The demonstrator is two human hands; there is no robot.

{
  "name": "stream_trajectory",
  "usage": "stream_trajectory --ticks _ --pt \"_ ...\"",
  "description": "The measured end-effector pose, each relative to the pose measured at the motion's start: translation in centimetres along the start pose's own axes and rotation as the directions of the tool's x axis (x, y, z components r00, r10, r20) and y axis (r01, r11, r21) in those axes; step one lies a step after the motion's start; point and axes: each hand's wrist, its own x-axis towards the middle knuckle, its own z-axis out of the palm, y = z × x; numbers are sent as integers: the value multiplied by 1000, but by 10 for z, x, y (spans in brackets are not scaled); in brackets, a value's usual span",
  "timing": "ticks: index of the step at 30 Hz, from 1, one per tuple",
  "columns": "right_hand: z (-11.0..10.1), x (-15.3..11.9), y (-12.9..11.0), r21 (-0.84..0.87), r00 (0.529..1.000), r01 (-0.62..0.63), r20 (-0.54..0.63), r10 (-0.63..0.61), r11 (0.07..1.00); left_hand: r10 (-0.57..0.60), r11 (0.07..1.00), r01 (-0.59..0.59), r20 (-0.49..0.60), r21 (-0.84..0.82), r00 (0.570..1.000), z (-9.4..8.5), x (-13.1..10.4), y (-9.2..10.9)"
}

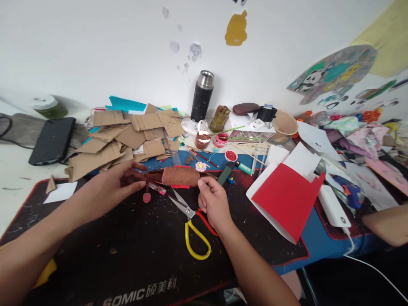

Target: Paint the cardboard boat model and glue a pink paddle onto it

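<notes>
A brown painted craft piece (181, 176) with red strips along its edges lies on the black mat (127, 250). My left hand (129, 182) has thumb and fingers around the thin brown part at its left end, where a small dark red disc (146, 197) hangs. The fingers of my right hand (212, 195) are curled, with thumb and forefinger at the piece's right end. A pink flower (200, 166) sits just above that end. Open scissors (190, 213) with one yellow and one red handle lie below the piece, partly behind my right hand.
Cardboard scraps (111, 138) are piled at the back left, beside a black phone (52, 140). A black flask (202, 95), paint jars (202, 139) and brushes stand or lie behind. Red paper (283, 197) and a white power bank (334, 206) are right. Another person's arm (387, 223) shows far right.
</notes>
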Motion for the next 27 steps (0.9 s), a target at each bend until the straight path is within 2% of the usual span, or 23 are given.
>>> stream_trajectory --ticks 11,27 --pt "1 0 0 -3 1000 -2 -2 2 1000 11 994 -12 -9 -107 1000 6 -2 -1" --pt "0 1 0 -4 1000 3 6 -3 1000 19 998 -21 -36 -61 999 7 -2 6"
